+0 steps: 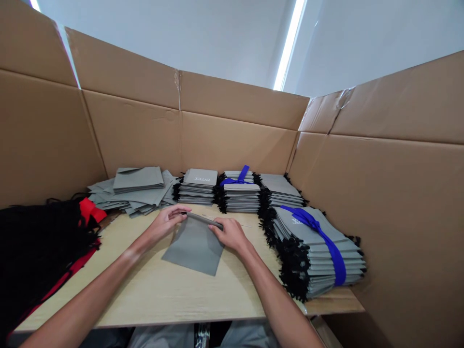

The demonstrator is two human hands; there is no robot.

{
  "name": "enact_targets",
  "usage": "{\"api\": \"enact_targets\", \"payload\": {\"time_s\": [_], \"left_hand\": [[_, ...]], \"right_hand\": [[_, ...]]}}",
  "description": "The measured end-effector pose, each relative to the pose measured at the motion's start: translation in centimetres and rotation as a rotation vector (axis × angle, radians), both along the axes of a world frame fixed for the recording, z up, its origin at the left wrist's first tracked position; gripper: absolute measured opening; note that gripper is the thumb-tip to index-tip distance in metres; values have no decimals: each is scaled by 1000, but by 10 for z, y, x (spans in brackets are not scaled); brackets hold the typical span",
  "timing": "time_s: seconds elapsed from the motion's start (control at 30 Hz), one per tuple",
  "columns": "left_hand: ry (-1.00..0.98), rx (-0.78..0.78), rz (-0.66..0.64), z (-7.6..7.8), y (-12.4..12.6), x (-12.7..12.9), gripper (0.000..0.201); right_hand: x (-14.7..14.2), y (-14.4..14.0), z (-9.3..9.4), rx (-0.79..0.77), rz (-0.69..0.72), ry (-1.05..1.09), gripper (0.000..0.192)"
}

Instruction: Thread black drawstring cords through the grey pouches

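A flat grey paper bag (194,249) lies on the light wooden table (174,295) in front of me. My left hand (167,221) pinches the far top edge of the bag at its left end. My right hand (229,233) grips the same top edge at its right end, fingers curled over the fold. Both forearms reach in from the near edge of the table.
Stacks of grey bags with black cord handles (197,187) line the back, two bundles tied with blue ribbon (328,241). Loose grey bags (136,188) are heaped at back left. A black and red pile of cords (39,246) lies left. Cardboard walls (235,130) enclose the table.
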State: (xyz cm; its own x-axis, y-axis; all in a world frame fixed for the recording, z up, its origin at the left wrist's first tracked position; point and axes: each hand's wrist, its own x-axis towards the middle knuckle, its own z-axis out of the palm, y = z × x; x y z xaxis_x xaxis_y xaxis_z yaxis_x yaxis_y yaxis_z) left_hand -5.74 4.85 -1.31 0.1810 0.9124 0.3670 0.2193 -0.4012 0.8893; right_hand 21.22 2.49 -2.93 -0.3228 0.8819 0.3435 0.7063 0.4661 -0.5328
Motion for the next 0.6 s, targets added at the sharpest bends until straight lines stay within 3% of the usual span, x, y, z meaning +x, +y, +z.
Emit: {"api": "enact_targets", "payload": {"time_s": [0.23, 0.43, 0.6], "left_hand": [[1, -49, 42, 1, 1, -2, 61], [-41, -184, -103, -1, -1, -7, 59], [-179, -360, -120, -14, 8, -15, 71]], "right_hand": [[8, 3, -2, -17, 11, 53, 29], [13, 7, -5, 14, 41, 42, 29], [20, 10, -5, 20, 7, 43, 28]]}}
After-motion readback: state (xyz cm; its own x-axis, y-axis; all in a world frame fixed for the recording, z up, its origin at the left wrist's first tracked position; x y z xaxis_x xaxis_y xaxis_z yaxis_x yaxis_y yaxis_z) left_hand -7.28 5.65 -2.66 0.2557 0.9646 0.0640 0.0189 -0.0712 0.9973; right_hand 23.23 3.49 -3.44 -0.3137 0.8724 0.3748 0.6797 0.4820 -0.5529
